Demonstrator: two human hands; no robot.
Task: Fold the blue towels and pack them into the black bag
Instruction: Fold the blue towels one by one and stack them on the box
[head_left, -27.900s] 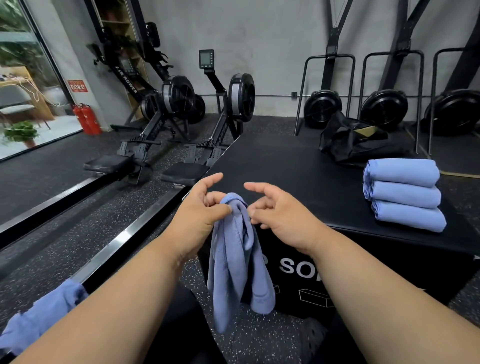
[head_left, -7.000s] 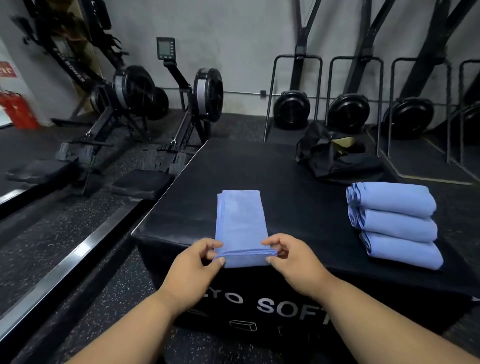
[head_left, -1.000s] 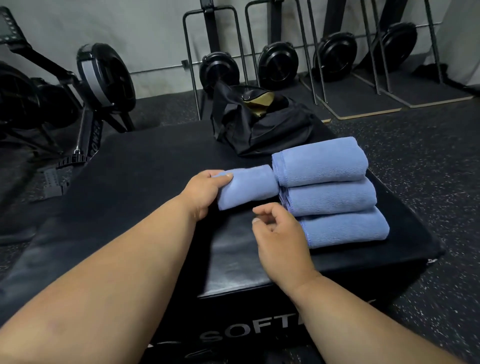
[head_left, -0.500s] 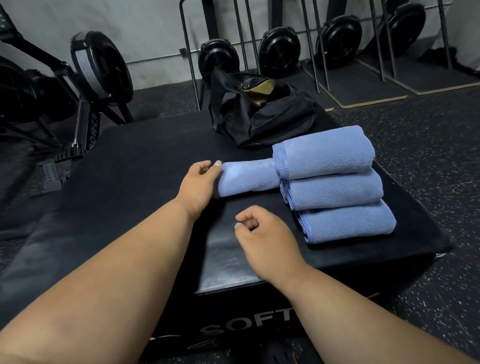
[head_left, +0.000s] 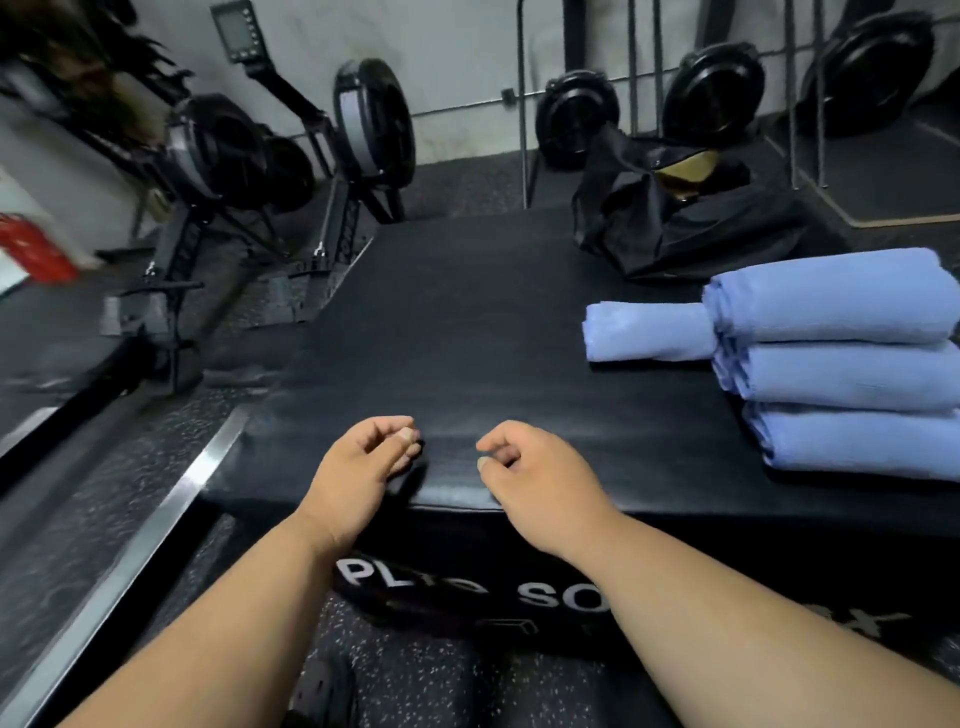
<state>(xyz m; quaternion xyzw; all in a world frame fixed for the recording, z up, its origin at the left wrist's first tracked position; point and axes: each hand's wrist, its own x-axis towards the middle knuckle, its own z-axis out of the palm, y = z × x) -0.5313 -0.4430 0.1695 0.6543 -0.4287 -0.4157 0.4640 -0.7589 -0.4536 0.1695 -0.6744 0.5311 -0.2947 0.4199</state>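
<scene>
— Where are the hands?
— Low in the middle of the frame, over the near edge of the black padded surface (head_left: 467, 322); the left hand (head_left: 358, 467) and the right hand (head_left: 540, 483) sit side by side with a gap between them; both have their fingers loosely curled, thumb near forefinger, and nothing is held in either.
— And the towels?
— At the right of the frame; three folded light-blue towels (head_left: 841, 364) lie stacked one on another on the surface; a fourth, smaller folded blue towel (head_left: 649, 332) lies just to the left of the stack, its right end touching the upper towels.
— The bag?
— The crumpled black fabric bag (head_left: 691, 223) rests at the far right corner of the surface, above the stack in the frame; its top is open, with something gold-coloured showing inside.
— Anything else?
— Black rowing machines (head_left: 363, 135) at the upper left; a blurred red object (head_left: 31, 249) at the left edge.
</scene>
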